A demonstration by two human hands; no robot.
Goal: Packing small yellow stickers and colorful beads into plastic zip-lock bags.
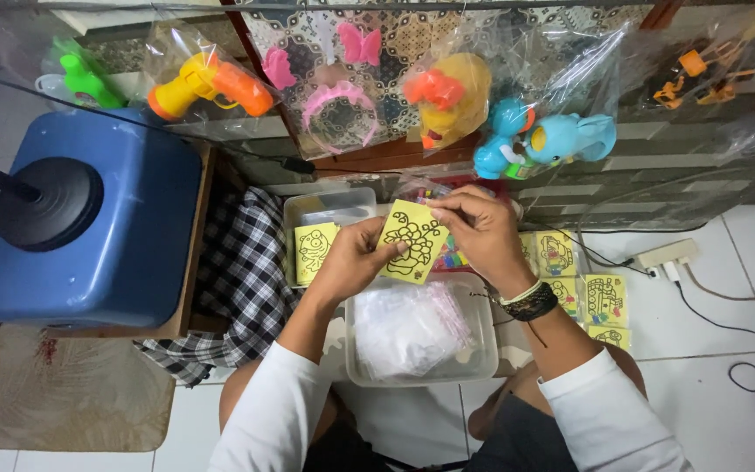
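A yellow card with a black line drawing is held up between both hands. My left hand grips its lower left edge with thumb on the front. My right hand pinches its upper right corner. Below the hands a clear plastic tub holds several clear zip bags. Another yellow card lies at the left in a second clear tub. More yellow cards lie on the floor at the right.
A blue plastic container with a black lid stands at the left on a wooden stand. A checked cloth lies beside it. Bagged plastic toys hang along the back. A power strip and cables lie at the right.
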